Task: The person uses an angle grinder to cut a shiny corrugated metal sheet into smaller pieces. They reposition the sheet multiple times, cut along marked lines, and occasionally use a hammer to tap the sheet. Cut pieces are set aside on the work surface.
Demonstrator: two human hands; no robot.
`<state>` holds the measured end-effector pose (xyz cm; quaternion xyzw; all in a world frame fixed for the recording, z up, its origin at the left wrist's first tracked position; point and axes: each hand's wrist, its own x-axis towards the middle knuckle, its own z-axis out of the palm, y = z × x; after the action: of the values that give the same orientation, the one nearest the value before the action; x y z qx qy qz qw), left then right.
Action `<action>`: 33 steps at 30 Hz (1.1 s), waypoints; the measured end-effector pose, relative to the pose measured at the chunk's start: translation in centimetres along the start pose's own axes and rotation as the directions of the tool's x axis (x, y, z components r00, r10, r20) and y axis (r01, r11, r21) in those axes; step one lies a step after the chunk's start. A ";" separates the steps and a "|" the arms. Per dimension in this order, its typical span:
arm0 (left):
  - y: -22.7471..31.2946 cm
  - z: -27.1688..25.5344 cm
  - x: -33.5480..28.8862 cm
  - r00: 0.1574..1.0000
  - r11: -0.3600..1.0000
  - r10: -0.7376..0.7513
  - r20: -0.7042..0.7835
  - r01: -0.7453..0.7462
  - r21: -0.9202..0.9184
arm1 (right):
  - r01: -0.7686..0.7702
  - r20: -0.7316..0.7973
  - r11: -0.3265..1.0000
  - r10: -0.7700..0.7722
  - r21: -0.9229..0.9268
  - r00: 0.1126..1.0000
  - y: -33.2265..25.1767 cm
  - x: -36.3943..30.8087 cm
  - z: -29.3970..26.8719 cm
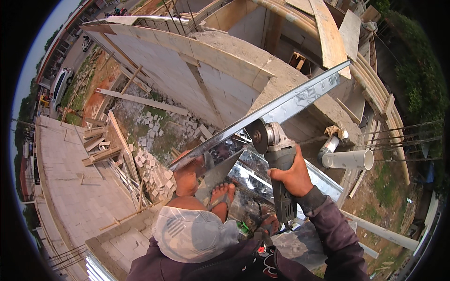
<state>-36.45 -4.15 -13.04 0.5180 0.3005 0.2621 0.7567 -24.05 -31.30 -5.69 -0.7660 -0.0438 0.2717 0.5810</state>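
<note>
My right hand (294, 175) is wrapped round the body of an angle grinder (281, 157), which stands upright with its head at the top. Its dark round disc (258, 135) is at the lower edge of a long silver metal channel (276, 105); I cannot tell whether it touches. The channel slants from lower left to upper right. At its lower left end, my left hand (187, 179) is closed on the metal, some fingers hidden. Below lie more shiny metal pieces (251, 175), near my sandalled foot (221, 199).
Behind the channel runs a rough concrete wall top (229, 47). White plastic pipe (349, 159) sticks out at right. Broken blocks (157, 175) and loose timber (101, 155) lie far below at left. Thin steel bars (412, 136) project at far right. Curved boards (328, 37) stand at the back.
</note>
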 end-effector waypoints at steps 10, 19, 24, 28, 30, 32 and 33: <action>0.9 0.7 0.1 0.998 0.997 -0.061 0.001 0.061 0.056 | 0.020 0.000 1.000 -0.020 0.010 1.000 0.3 0.1 0.0; 0.9 0.7 0.0 1.000 0.993 -0.018 -0.015 0.020 0.120 | -0.007 0.000 1.000 0.007 -0.003 1.000 0.2 0.1 0.0; 1.0 0.8 0.1 0.999 0.993 0.034 0.007 -0.035 0.111 | 0.009 -0.010 1.000 -0.009 0.005 1.000 0.3 0.1 0.2; 0.6 0.5 0.0 1.000 0.999 0.007 0.009 -0.008 0.050 | 0.018 -0.011 1.000 -0.018 0.013 1.000 0.3 0.2 0.2; 0.3 0.3 0.1 0.999 0.998 0.030 0.026 -0.032 0.061 | 0.013 -0.014 1.000 -0.013 0.014 1.000 0.3 0.2 0.2; 0.2 0.1 0.3 0.999 0.996 0.018 0.028 -0.020 0.085 | 0.026 -0.013 1.000 -0.026 0.015 1.000 0.3 0.1 0.2; 0.3 0.1 0.3 1.000 0.997 -0.016 0.014 0.015 0.078 | 0.006 -0.017 1.000 -0.006 0.003 1.000 0.3 0.1 0.2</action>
<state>-36.20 -3.87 -12.82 0.5469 0.3091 0.2405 0.7400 -24.09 -31.17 -6.07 -0.7673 -0.0409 0.2637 0.5831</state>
